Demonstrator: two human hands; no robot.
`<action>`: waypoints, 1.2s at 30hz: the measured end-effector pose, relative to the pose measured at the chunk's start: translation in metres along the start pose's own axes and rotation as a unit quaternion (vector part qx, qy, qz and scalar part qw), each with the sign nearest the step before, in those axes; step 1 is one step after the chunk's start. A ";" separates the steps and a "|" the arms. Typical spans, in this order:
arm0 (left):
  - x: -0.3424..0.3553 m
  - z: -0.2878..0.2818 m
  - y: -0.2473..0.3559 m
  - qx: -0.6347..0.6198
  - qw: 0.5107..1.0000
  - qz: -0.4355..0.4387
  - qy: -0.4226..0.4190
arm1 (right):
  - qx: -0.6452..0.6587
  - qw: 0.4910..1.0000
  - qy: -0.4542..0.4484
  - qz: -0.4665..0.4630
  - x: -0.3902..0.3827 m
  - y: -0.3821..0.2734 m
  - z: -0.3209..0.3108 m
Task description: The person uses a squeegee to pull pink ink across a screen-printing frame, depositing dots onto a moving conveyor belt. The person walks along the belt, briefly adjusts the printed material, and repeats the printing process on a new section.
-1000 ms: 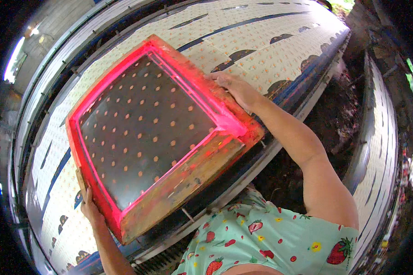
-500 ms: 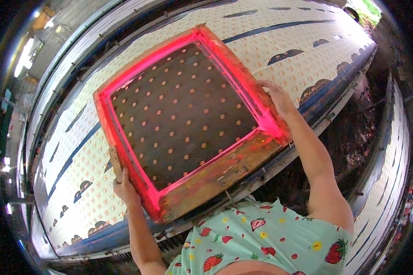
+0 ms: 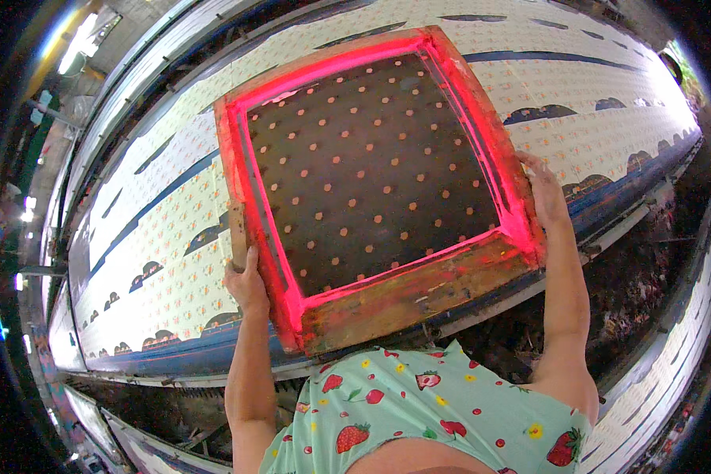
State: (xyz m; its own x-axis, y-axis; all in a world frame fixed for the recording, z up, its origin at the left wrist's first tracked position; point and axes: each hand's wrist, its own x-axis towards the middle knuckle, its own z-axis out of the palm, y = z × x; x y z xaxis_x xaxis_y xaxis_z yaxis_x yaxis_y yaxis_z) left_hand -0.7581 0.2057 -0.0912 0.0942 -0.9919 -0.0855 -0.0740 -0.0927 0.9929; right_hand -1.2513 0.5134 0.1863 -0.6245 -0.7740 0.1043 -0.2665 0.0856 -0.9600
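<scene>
A square wooden screen-printing frame (image 3: 387, 312), smeared with bright pink-red ink along its inner edges, is between my hands. Its dark mesh (image 3: 379, 178) bears rows of small pale dots. My left hand (image 3: 249, 286) is closed at the frame's left side, thumb up by a short wooden strip (image 3: 238, 235) fixed there. On the opposite side my right hand (image 3: 547, 196) grips the outer edge, its fingertips partly hidden. Beneath the frame lies pale fabric (image 3: 182, 205) with small orange flower prints, on a long table.
Dark scalloped shapes (image 3: 541, 114) and blue bands (image 3: 545, 58) mark the fabric. A table rail (image 3: 482, 308) runs along the near side, just past my body. Another long printed table (image 3: 656, 379) stands at the lower right. Lamps (image 3: 79, 43) shine at the upper left.
The frame and both hands appear further right and slightly higher in view, and the frame looks less tilted. The surrounding tables have shifted in the picture too. Both hands keep their hold.
</scene>
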 end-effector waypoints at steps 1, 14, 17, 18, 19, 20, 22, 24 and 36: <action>0.003 0.000 -0.002 0.029 1.000 0.010 0.004 | -0.113 0.993 0.008 -0.040 0.000 0.005 -0.002; 0.002 0.007 -0.003 0.134 0.991 0.005 -0.023 | -0.529 0.702 -0.347 -0.327 -0.150 -0.020 0.150; 0.002 0.008 -0.004 0.103 0.995 0.013 -0.015 | -0.558 0.692 -0.291 -0.355 -0.146 -0.026 0.167; 0.000 0.016 -0.003 0.072 0.997 0.016 -0.005 | -0.557 0.696 -0.275 -0.362 -0.138 -0.032 0.174; -0.001 0.019 -0.001 0.041 0.999 0.021 0.005 | -0.556 0.700 -0.256 -0.368 -0.131 -0.035 0.185; -0.002 0.018 0.005 0.041 0.999 0.035 0.000 | -0.559 0.713 -0.266 -0.330 -0.119 -0.032 0.192; 0.005 0.021 -0.008 0.003 0.999 0.044 0.015 | -0.578 0.729 -0.271 -0.247 -0.097 -0.038 0.207; 0.011 0.026 -0.020 -0.023 0.998 0.050 0.036 | -0.554 0.757 -0.283 -0.200 -0.069 -0.043 0.215; 0.011 0.027 -0.017 -0.038 0.996 0.079 0.015 | -0.362 0.814 -0.442 0.106 -0.012 -0.017 0.226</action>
State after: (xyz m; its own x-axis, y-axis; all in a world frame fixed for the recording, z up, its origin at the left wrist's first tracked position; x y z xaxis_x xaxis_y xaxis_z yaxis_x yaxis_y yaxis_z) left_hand -0.7829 0.1941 -0.1117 0.1181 -0.9903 0.0729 -0.0144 0.0717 0.9973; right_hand -1.0730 0.3796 0.1423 -0.0258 -0.8159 -0.5776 -0.7841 0.3749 -0.4947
